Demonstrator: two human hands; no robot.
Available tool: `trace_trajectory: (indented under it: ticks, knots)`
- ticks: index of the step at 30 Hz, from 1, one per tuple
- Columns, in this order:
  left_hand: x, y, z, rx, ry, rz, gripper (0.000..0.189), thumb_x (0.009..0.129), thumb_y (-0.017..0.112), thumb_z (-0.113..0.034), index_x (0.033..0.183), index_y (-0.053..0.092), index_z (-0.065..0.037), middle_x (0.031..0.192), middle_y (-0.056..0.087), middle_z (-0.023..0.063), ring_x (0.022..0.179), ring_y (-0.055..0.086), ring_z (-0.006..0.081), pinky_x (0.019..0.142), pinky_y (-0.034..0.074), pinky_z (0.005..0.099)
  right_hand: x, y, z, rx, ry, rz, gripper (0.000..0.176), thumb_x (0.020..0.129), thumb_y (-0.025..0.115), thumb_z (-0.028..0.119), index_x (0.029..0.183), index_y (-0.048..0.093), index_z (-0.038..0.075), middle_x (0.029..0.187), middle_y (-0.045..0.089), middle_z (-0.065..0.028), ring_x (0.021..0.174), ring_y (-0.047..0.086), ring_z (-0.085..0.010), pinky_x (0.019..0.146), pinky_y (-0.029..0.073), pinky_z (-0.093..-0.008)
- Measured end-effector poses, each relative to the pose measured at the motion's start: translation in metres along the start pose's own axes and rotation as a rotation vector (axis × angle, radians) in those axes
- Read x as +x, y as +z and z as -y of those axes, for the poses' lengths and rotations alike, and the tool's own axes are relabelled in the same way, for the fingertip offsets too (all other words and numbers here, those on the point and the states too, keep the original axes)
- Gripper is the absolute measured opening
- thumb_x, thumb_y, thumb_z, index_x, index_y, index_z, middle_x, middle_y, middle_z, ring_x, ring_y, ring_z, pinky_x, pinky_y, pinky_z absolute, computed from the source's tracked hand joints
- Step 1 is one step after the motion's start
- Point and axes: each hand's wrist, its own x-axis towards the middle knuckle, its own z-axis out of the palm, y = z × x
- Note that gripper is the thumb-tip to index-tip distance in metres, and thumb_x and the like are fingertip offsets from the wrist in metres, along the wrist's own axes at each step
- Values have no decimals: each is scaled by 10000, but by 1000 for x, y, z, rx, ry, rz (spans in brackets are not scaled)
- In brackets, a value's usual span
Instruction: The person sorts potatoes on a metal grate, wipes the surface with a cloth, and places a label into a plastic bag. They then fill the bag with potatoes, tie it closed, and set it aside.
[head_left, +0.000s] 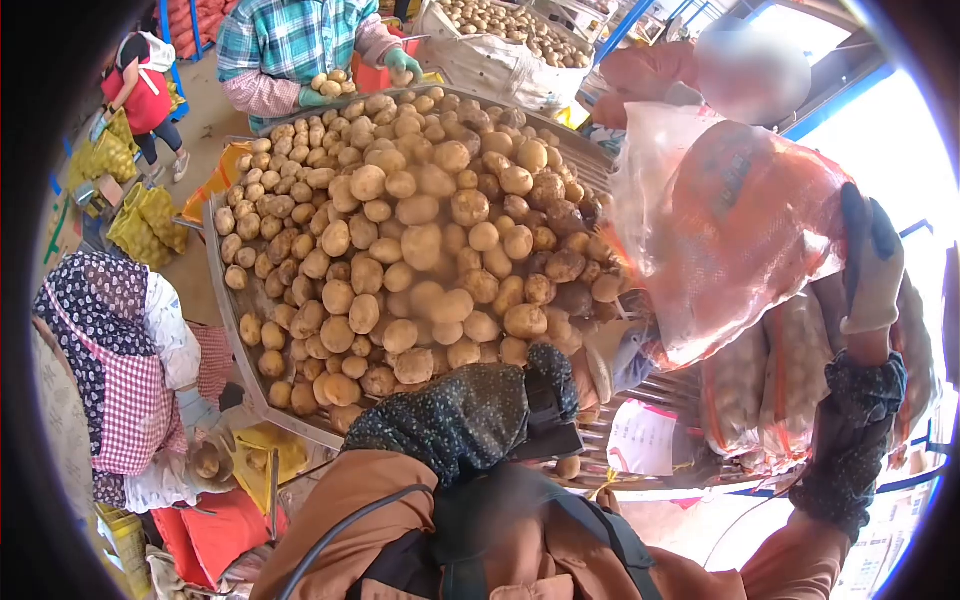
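Observation:
A translucent orange-pink mesh bag point(740, 215) with faded dark print is stretched out at the right, beside a large heap of potatoes point(420, 245). My right hand point(872, 265), in a pale glove with dark fingers, grips the bag's right edge, raised above the table. Low at the bag's left end, my left hand point(622, 362) is closed on its lower edge, near the frayed orange rim and the potatoes. The bag partly hides the fingers of this gloved hand. Under the left wrist lies a white paper label point(642, 438).
The potatoes rest on a metal-edged sorting table point(228, 300) with a slatted right part. Filled mesh sacks point(735, 385) stand at the right. Co-workers point(295, 50) stand across the table, at the left point(125, 370), and behind the bag point(650, 75).

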Motion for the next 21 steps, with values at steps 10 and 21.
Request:
trace_trajectory:
  ticks: [10, 21]
  knots:
    - [35, -69, 26, 349, 207, -106, 156, 987, 490, -85, 1088, 551, 17, 1002, 608, 40, 887, 616, 103, 756, 536, 198, 7, 18, -48, -279, -37, 280, 322, 911, 656, 292, 1104, 668, 35, 753, 627, -125, 708, 578, -256, 684, 476, -371]
    - [27, -20, 48, 230, 137, 29, 212, 981, 528, -128, 1159, 563, -18, 1046, 597, 34, 957, 593, 106, 825, 511, 222, -5, 14, -7, 548, 407, 61, 297, 929, 642, 194, 1150, 659, -3, 843, 648, -5, 681, 543, -97, 632, 445, -241]
